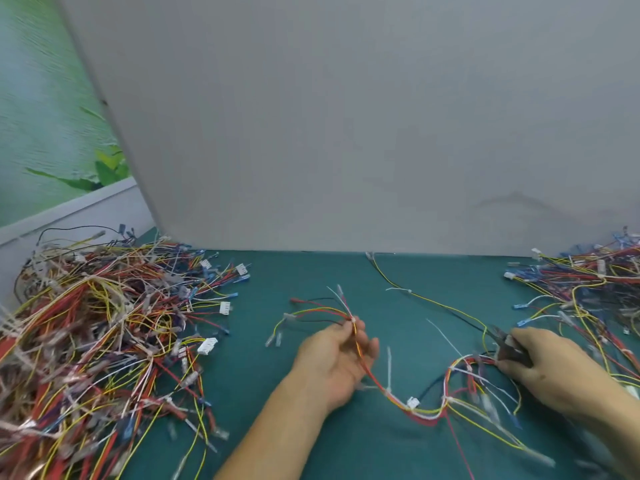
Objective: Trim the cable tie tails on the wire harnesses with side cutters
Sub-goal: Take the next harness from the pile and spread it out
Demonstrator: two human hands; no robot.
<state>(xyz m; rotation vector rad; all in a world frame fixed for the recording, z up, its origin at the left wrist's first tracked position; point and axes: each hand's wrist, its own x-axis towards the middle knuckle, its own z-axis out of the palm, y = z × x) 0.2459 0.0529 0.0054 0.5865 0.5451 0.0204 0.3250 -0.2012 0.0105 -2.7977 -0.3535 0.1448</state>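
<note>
Two hands share one wire harness that lies near the middle of the green worktop. The left hand has its grip pinched on the bundle just below a white cable tie, raising that end, probably so the tail stands free. The right hand, grip clenched round the side cutters, holds them at the harness's right end. Heaped harnesses flank both, left pile and right pile

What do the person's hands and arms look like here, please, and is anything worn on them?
Both are bare. The left hand and right hand wear no gloves, and no ring or watch shows. The left forearm and right forearm are uncovered to the frame's edge, no sleeve in view.
</note>
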